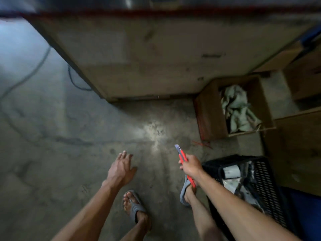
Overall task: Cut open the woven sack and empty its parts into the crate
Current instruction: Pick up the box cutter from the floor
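The right hand grips a red utility knife, blade end pointing forward, while the left hand hangs empty with fingers spread above the concrete floor. The black plastic crate stands just right of the right forearm, holding what look like pale parts, though blur hides detail.

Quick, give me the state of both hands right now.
Left hand: open, fingers spread, holding nothing.
Right hand: closed around the red utility knife, blade end pointing away from the person.

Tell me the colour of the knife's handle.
Red, with a grey blade tip; the knife in the right hand shows in the head view.
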